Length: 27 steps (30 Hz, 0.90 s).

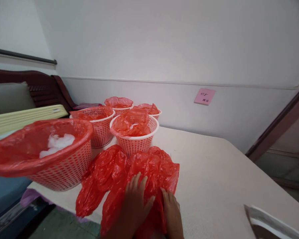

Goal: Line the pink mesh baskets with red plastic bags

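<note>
Several crumpled red plastic bags lie in a loose heap near the table's front edge. My left hand rests on them, palm down, with its fingers stretched out and the thumb spread. At the right side of the heap, my right hand touches the red plastic, fingers extended and its thumb hidden. Just behind the heap stands a pink lattice basket with a white rim, partly lined with a red bag. To the left, a larger lattice basket has a red bag folded over its rim and white wadded material inside.
More red-lined baskets stand farther back on the white table. A pink note is stuck on the wall. A white-edged object lies at the front right. On the left is a dark wooden bench with cushions.
</note>
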Available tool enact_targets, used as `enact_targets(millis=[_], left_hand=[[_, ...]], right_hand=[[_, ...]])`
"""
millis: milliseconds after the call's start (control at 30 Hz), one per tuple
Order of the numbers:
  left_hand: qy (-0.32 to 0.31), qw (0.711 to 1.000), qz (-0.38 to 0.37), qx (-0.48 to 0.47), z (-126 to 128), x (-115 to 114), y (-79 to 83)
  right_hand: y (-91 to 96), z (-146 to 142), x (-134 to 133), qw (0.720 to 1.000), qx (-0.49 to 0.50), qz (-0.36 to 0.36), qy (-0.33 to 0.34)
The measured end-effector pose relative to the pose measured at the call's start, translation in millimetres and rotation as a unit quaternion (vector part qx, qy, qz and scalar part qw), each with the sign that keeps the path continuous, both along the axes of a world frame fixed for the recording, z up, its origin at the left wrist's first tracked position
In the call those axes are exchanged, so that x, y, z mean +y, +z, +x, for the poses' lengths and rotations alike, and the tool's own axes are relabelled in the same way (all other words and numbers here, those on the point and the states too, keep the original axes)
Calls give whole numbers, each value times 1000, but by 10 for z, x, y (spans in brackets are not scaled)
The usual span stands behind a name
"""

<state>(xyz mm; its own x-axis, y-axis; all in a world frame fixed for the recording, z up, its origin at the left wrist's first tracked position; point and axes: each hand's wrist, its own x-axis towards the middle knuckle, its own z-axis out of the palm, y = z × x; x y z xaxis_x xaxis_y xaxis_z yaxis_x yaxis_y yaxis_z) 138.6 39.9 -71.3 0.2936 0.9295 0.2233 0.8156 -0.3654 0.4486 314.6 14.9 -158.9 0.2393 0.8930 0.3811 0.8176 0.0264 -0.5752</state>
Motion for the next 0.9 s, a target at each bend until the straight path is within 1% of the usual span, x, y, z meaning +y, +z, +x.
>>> enact_targets(millis=[100, 133, 200, 267, 367, 500, 600, 733, 800, 900], left_hand=[[-21, 1000, 20, -8, 10, -199, -9], [-27, 1000, 7, -5, 38, -257, -40], [-33, 999, -43, 6, 115, -338, -129], [-23, 996, -90, 14, 201, -362, -221], [3, 994, -110, 24, 293, -308, -298], [25, 991, -116, 64, 320, -186, -296], [40, 989, -113, 89, 297, -126, -307], [57, 989, -104, 93, 262, -76, -349], [64, 988, -102, 93, 249, -50, -366], [74, 989, -91, 92, 229, -15, -388]], right_hand=[[-45, 4, -1, 1000, -18, -4, 5], [-45, 4, -1, 1000, -25, -11, 8], [-23, -1, 0, 998, -39, -39, 12], [26, -13, 4, 996, -56, -75, 11], [120, -49, 9, 989, -89, -118, 7], [235, -122, 13, 984, -116, -136, 4], [293, -178, 9, 984, -123, -125, 9], [315, -214, -5, 985, -131, -107, 15], [302, -208, -11, 988, -118, -93, 19], [264, -174, -13, 996, -63, -59, 23]])
